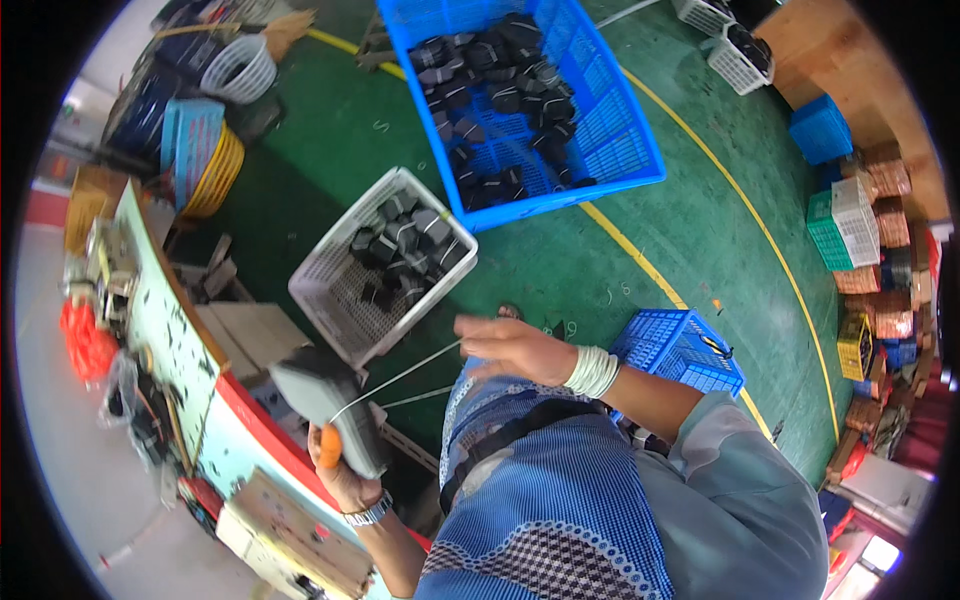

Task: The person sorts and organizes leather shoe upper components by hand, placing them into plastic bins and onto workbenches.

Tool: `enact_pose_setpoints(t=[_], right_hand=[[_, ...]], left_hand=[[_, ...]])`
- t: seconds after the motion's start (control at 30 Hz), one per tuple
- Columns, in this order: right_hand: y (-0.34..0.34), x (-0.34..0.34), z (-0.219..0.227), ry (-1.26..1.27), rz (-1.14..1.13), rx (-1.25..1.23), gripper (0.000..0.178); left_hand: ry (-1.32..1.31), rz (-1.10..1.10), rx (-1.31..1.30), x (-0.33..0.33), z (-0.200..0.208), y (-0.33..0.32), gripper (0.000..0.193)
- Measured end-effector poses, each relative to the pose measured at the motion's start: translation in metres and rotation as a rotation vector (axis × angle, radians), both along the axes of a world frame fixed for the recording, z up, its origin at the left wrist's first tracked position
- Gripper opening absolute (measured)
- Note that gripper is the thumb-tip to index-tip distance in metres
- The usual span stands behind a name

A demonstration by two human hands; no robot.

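Note:
My left hand (348, 484), with an orange cover on one finger and a metal watch band at the wrist, grips a stack of dark grey flat pieces (322, 392). From that stack a thin white elastic cord (402, 376) runs taut to my right hand (520, 350), whose fingers are closed on its far end. A second strand of cord shows lower down, against the dark background. Several white bands (593, 372) are looped round my right wrist. Motion blurs the stack slightly, and its underside is hidden.
Beyond my hands stands a white basket (330, 235) holding similar dark bundles. Behind it is a large blue crate (625, 180) with many more. A smaller blue crate (650, 340) sits by my right arm. A pale worktable with a red edge (262, 425) runs along the left.

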State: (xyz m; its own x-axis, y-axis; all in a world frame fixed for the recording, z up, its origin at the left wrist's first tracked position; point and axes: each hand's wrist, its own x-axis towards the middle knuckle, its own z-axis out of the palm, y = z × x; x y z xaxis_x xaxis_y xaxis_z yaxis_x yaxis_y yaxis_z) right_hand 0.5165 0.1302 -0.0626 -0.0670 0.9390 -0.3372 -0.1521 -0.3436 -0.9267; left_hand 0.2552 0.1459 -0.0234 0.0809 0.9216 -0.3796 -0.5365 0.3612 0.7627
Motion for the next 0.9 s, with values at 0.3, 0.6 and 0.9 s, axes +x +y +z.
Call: enact_pose_setpoints(t=[0.3, 0.6, 0.9], right_hand=[[0.049, 0.05, 0.06, -0.618, 0.784, 0.556, 0.084], [0.043, 0.062, 0.017, -0.917, 0.193, 0.816, 0.024], [-0.051, 0.206, -0.026, -1.012, -0.334, -0.161, 0.01]], left_hand=[[0.004, -1.085, -0.016, 0.109, -0.04, 0.06, 0.041], [0.206, -0.138, -0.238, 0.137, -0.09, 0.114, 0.035], [0.853, -0.548, -0.724, 0.103, -0.24, 0.141, 0.031]])
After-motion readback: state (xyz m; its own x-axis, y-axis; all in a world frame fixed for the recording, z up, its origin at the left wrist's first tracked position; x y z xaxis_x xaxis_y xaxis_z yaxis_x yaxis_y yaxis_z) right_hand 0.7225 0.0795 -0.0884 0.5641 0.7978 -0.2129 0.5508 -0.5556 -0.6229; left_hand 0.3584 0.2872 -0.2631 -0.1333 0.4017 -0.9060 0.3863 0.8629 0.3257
